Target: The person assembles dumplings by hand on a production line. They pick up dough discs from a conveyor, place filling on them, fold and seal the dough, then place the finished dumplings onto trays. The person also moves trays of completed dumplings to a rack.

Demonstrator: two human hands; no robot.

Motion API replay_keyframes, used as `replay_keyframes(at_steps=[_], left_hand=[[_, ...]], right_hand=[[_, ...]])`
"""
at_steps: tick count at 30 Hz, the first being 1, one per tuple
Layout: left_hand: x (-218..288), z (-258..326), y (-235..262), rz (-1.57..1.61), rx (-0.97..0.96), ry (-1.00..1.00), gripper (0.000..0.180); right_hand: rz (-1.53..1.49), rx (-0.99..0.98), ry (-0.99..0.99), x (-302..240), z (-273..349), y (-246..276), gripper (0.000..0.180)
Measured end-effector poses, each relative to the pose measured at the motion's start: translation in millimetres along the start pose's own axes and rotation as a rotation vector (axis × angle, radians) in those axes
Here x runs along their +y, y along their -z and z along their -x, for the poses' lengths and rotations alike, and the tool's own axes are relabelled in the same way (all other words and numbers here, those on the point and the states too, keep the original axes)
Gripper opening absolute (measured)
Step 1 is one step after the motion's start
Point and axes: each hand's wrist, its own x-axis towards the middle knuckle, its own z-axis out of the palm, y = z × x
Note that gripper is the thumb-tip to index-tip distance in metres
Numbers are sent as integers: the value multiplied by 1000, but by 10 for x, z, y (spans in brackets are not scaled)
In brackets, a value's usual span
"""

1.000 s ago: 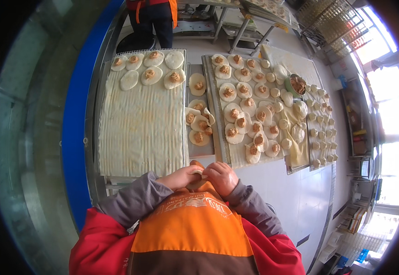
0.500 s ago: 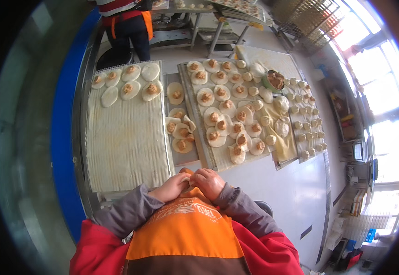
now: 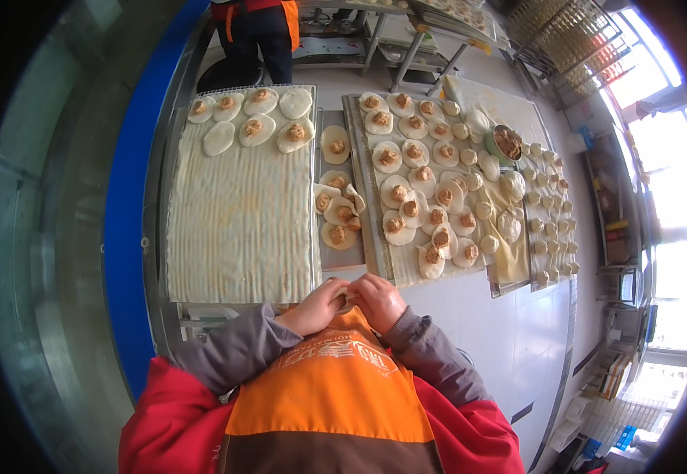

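My left hand [image 3: 315, 308] and my right hand [image 3: 378, 300] meet just above my orange apron, at the near end of the trays. The fingers of both are closed together on a piece of dough [image 3: 344, 296]; only a pale edge of it shows, and the rest is hidden. Ahead and to the right lies a tray [image 3: 372, 229] of flat dough rounds, most topped with a heap of brown filling [image 3: 395, 225]. More filled rounds [image 3: 338, 235] overlap on a narrow tray in the middle, one with its edge folded up.
At left, a cloth-covered tray [image 3: 240, 237] carries several dough rounds at its far end. A green bowl of filling [image 3: 508, 142] stands beside larger dough lumps [image 3: 511, 186]. Small dough pieces [image 3: 550, 229] line the right tray. Another person [image 3: 255, 39] stands beyond the left tray.
The view has shifted, so the trays sit further right and higher in the picture. My hands stay together on the dough; the brown filling seen at my fingers before is now hidden.
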Motion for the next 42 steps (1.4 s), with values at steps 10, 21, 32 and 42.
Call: replay_keyframes(at_steps=[10,21,32,42], left_hand=[[257,-11,14,684,69,488,40],[198,-163,-15,437,166,335,37],[343,-84,43,491,33,393,46],[213,-108,132,451,-81,231,60]], right_hand=[[133,15,103,-7,-73,37,18],[207,21,324,21,-102,110,15],[16,140,164,71,-86,58,20],[34,121,194,-7,-139,49,17]])
